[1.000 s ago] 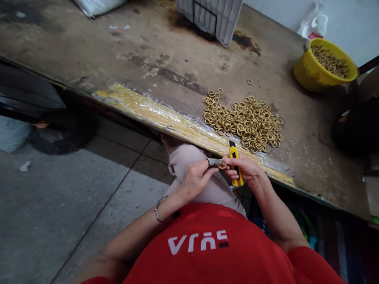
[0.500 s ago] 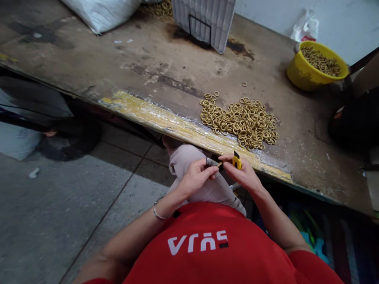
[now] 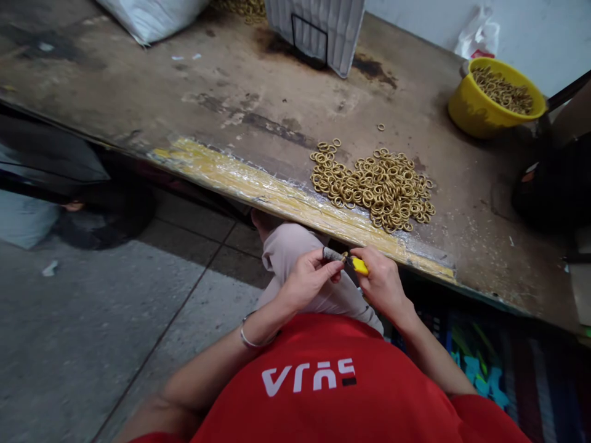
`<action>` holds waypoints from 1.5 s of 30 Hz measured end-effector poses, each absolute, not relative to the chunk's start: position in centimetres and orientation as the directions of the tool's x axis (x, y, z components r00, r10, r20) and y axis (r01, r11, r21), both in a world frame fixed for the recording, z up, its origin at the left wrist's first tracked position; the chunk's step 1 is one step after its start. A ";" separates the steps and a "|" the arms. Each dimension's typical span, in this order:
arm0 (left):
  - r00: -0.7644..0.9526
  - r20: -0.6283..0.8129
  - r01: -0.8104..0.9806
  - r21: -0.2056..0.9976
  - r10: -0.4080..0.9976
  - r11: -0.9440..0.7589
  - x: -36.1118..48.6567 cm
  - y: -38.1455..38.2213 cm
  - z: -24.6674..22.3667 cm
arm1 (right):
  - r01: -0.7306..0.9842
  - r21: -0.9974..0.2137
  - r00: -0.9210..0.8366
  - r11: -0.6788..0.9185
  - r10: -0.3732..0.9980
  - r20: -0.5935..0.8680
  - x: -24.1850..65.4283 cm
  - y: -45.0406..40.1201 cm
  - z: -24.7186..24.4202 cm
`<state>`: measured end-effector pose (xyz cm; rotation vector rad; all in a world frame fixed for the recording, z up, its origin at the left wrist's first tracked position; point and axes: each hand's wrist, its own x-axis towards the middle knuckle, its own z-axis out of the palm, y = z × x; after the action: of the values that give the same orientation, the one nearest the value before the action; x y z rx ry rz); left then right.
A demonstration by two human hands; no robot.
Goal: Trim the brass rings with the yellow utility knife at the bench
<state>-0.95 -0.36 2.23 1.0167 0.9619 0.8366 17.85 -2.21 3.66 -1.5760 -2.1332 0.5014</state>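
Over my lap, just off the bench edge, my left hand pinches a small gold-coloured ring between thumb and forefinger. Grey wrapping covers that forefinger. My right hand is closed around a yellow utility knife, its dark blade end pointing left at the ring. Whether the blade touches the ring is too small to tell. Beyond the hands, a heap of gold-coloured rings lies on the bench, with one stray ring behind it.
A yellow tub full of rings stands at the back right. At the back are a grey ribbed panel and a white sack. Shiny tape covers the bench's front edge. A dark round object is low at left.
My right hand has turned over and now grips the knife with its blade toward the ring; before, the blade pointed up and away. My left hand has stayed nearly still, holding the ring.
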 end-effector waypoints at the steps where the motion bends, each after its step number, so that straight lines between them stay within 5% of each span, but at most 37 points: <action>1: 0.348 -0.238 -0.101 0.952 0.907 0.289 -0.9 -0.4 2.3 | 0.837 -0.477 -0.252 0.269 0.963 0.100 17.8 -2.4 3.7; 10: 0.324 -0.134 0.090 0.990 0.936 0.111 -0.8 -0.9 2.6 | 0.948 -0.266 -0.194 0.174 0.980 -0.051 16.3 -2.3 3.2; 14: 0.376 -0.019 0.154 0.987 0.926 -0.042 -2.4 -2.2 4.8 | 0.986 -0.165 -0.004 -0.011 0.996 -0.088 18.5 -1.6 2.7; 17: 0.483 0.071 0.148 0.976 0.873 -0.161 -3.2 -2.5 5.3 | 0.981 -0.193 0.032 -0.022 0.998 0.049 20.7 -0.7 2.7; 22: 0.484 0.012 0.313 0.932 0.875 -0.186 -1.7 -1.2 2.2 | 0.961 -0.271 0.009 0.053 0.975 0.222 21.6 2.7 3.1; 31: 0.582 0.045 0.362 0.880 0.812 -0.308 -1.2 -0.2 -1.0 | 0.991 -0.134 0.045 -0.022 0.985 0.168 22.6 8.9 2.9; 33: 0.607 0.034 0.338 0.893 0.794 -0.296 -1.5 0.0 -1.0 | 0.977 -0.213 0.033 0.009 0.981 0.191 22.9 8.8 3.0; 36: 0.559 0.027 0.288 0.931 0.829 -0.224 -1.5 0.4 -0.7 | 0.859 -0.503 0.006 0.095 0.981 0.195 22.8 7.7 3.6; 39: 0.427 -0.089 0.148 0.989 0.900 0.028 -1.2 0.9 0.2 | 0.615 -0.783 -0.051 0.089 0.996 0.073 21.6 5.8 4.3; 42: 0.460 -0.262 -0.109 0.932 0.849 0.347 -1.0 1.4 1.2 | 0.439 -0.897 -0.119 0.054 0.993 0.002 20.0 3.9 4.9; 45: 0.512 -0.301 -0.287 0.823 0.805 0.490 -0.8 1.6 1.9 | 0.376 -0.923 -0.174 0.085 0.985 0.020 18.6 2.7 4.9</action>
<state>-0.78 1.59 1.89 0.7915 0.7588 0.7461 18.62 2.68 4.92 -1.3661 -1.6502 1.0801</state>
